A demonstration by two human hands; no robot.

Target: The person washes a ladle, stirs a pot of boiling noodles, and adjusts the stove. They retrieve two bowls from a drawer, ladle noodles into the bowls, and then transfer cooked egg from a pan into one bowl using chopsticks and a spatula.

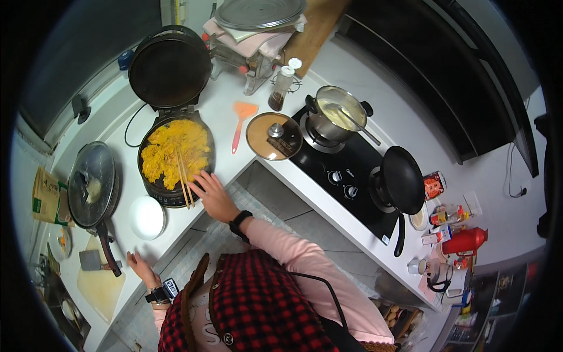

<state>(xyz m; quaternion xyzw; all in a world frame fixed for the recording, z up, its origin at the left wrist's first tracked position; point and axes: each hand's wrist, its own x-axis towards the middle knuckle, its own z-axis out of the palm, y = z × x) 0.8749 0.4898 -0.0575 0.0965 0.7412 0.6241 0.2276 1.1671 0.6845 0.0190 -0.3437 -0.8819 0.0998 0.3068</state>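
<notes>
Yellow food pieces, like scrambled egg [193, 136], cover most of an electric griddle's lower pan [211, 145]. Its round black lid [171, 72] stands raised behind. A pair of wooden chopsticks [181, 176] leans in the pan, the thick ends over its front rim. My right hand [216, 198] is spread at the pan's front right, fingertips close beside the chopsticks; whether they touch is unclear. My left hand [143, 269] hovers near the counter's front edge, holding nothing. Between it and the griddle sits a white bowl [147, 218].
To the left are a lidded frying pan [91, 187] and a spatula [91, 260] on a cutting board [101, 295]. An orange spatula [239, 125] and glass lid [264, 134] lie to the right. The gas hob [325, 165] bears a steel pot [332, 127] and black wok [402, 180].
</notes>
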